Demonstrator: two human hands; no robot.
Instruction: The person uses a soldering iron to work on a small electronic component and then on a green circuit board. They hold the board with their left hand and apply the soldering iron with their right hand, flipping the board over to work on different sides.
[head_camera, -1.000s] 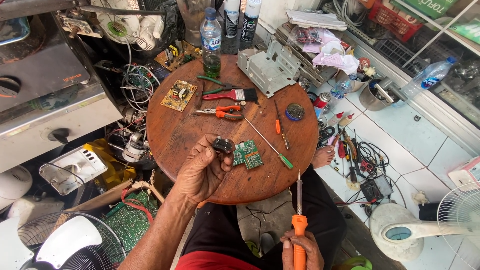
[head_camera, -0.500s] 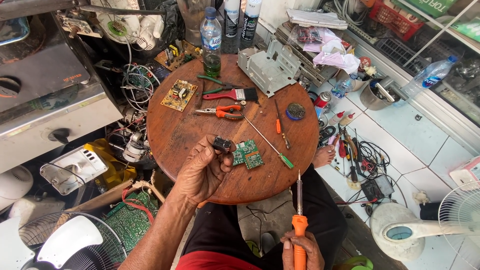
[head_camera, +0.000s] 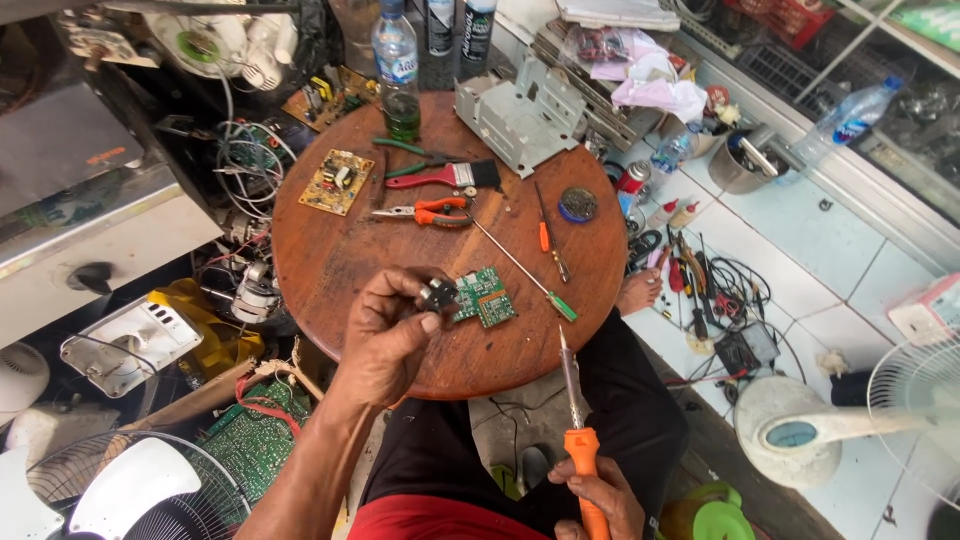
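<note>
Round wooden table (head_camera: 340, 250) sits below me. My left hand (head_camera: 385, 335) pinches a small black part (head_camera: 437, 293) just beside the green board (head_camera: 484, 296). My right hand (head_camera: 598, 497) grips the iron (head_camera: 577, 440), not touching the board yet.

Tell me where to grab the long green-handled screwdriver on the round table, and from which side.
Take the long screwdriver by its green handle, the thick end near the table's front right edge. Come from above on that side: the thin shaft runs up-left toward the orange pliers, and the green circuit board lies close on its left.
</note>
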